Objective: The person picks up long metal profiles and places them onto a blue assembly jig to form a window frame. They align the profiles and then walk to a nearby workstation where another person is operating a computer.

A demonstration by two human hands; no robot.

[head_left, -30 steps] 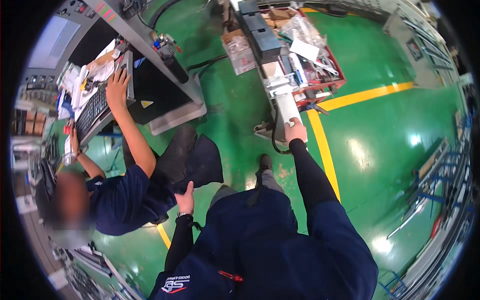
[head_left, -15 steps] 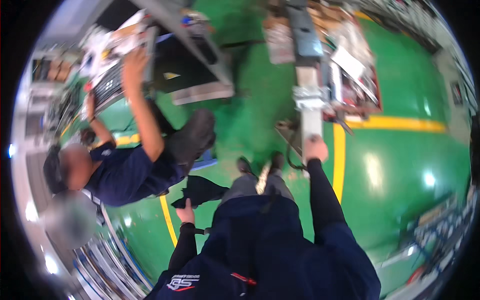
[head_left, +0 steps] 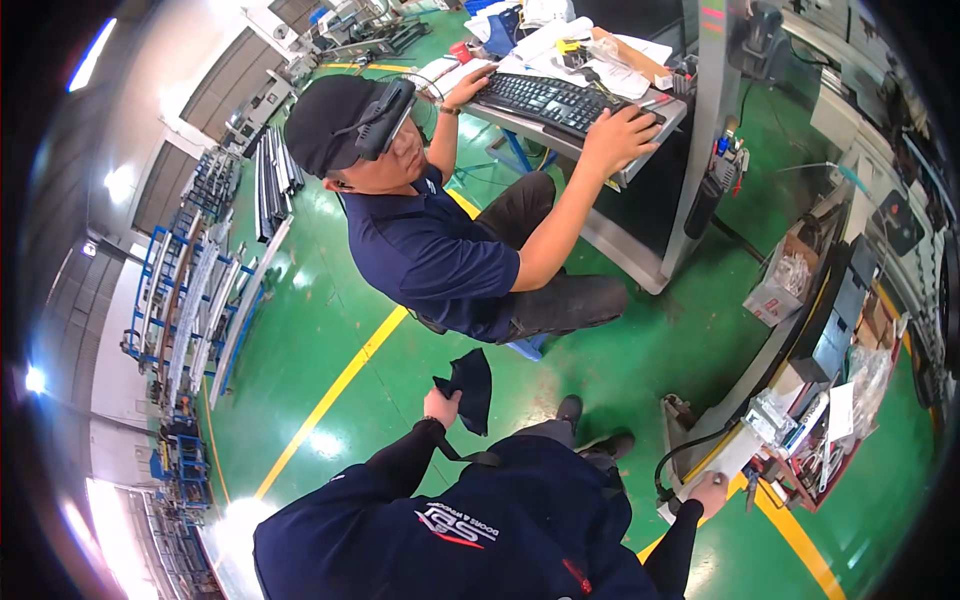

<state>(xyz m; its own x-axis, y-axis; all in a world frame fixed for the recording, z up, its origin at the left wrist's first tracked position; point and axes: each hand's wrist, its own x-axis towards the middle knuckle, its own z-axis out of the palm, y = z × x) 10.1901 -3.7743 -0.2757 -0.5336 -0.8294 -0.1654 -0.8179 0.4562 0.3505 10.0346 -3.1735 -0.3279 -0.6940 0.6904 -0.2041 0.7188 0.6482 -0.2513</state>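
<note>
My left hand point(head_left: 441, 407) is closed on a piece of black cloth point(head_left: 469, 392), which hangs beyond the fingers above the floor. What the cloth is cannot be made out. At the lower right my right hand point(head_left: 709, 493) rests at the near end of a long pale machine beam point(head_left: 727, 455). Its fingers look curled, and a small dark spot shows at them; whatever they hold is too small to name. A black cable point(head_left: 668, 463) loops beside the beam, close to that hand.
A seated co-worker point(head_left: 430, 250) in a cap types on a black keyboard point(head_left: 555, 100) at a cluttered desk point(head_left: 640, 165). Right of the beam stands a red-edged tray point(head_left: 815, 480) of tools and plastic bags. A box point(head_left: 780, 285) lies farther back. Racks of long profiles point(head_left: 190, 310) line the left.
My view has swung left, so the co-worker and desk now appear nearer the middle and the beam farther right. My left hand keeps the black cloth; my right stays at the beam's end.
</note>
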